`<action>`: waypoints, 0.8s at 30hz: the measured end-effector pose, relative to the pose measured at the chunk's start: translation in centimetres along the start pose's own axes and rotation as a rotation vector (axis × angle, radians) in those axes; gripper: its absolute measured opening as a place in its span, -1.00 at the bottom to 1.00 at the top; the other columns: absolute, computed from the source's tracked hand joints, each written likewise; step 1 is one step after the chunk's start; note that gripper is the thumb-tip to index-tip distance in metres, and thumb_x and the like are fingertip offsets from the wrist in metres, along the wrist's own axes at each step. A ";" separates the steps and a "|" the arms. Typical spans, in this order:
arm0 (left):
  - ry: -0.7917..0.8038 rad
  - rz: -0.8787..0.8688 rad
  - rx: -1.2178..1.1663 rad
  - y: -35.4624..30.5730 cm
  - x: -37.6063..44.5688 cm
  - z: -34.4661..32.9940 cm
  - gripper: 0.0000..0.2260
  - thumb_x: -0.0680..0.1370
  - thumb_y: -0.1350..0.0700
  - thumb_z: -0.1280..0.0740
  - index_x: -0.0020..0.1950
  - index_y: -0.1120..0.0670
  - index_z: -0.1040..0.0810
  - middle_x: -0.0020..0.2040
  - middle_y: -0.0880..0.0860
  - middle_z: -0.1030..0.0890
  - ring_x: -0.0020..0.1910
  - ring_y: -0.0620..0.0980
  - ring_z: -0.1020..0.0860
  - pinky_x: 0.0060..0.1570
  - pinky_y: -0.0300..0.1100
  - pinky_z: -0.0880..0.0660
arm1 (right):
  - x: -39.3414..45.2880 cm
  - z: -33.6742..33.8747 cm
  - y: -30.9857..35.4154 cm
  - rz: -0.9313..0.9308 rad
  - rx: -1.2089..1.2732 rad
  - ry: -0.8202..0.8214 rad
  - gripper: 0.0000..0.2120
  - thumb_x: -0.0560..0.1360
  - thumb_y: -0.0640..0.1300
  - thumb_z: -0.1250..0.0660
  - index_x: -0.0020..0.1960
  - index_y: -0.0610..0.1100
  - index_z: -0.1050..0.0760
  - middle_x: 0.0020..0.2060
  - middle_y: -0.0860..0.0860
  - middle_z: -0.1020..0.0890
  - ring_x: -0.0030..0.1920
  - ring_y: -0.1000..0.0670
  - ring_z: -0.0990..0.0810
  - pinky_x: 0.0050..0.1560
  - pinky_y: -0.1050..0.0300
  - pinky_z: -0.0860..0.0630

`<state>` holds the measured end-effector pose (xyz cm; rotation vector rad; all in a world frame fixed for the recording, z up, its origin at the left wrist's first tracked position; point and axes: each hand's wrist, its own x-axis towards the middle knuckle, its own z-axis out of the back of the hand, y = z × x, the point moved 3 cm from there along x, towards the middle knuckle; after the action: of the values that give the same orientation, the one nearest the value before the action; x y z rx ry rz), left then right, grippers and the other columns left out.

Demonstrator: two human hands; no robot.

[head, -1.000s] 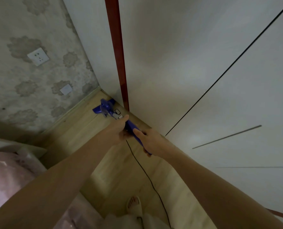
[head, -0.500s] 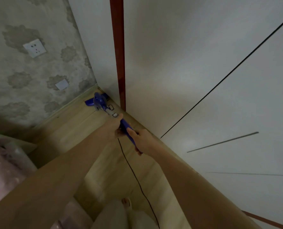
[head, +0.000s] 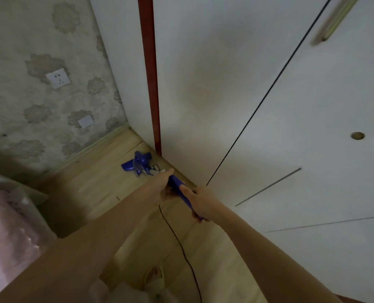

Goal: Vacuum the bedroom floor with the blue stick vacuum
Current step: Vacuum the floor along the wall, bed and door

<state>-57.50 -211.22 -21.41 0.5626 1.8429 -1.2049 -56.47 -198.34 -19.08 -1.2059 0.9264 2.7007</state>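
Now both hands, left hand [head: 160, 189] and right hand [head: 200, 201], wrap the blue stick vacuum [head: 175, 182], its head in the far corner by the wardrobe [head: 269, 106]; keep the head flat, cord [head: 177, 237] clear.

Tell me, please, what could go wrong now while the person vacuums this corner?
The black cord trails across the floor close to the slippered foot, so it may catch or trip. The vacuum head sits very near the red trim and white wardrobe; a hard push could knock them.
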 end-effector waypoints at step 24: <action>0.118 0.077 0.108 18.4 -16.8 -8.9 -0.73 0.63 0.02 -0.22 0.16 0.23 -0.42 -0.01 0.22 -0.59 -0.10 0.14 -0.60 -0.25 -0.05 -0.57 | -24.8 2.0 -13.3 -0.090 0.043 0.005 -0.59 0.63 0.18 -0.06 -0.17 -0.12 -0.35 -0.43 -0.02 -0.51 -0.54 0.07 -0.43 -0.47 0.22 -0.41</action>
<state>-38.46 -193.95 -15.30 0.7732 1.8442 -1.2480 -36.92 -181.51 -7.60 -1.2161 0.9035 2.5961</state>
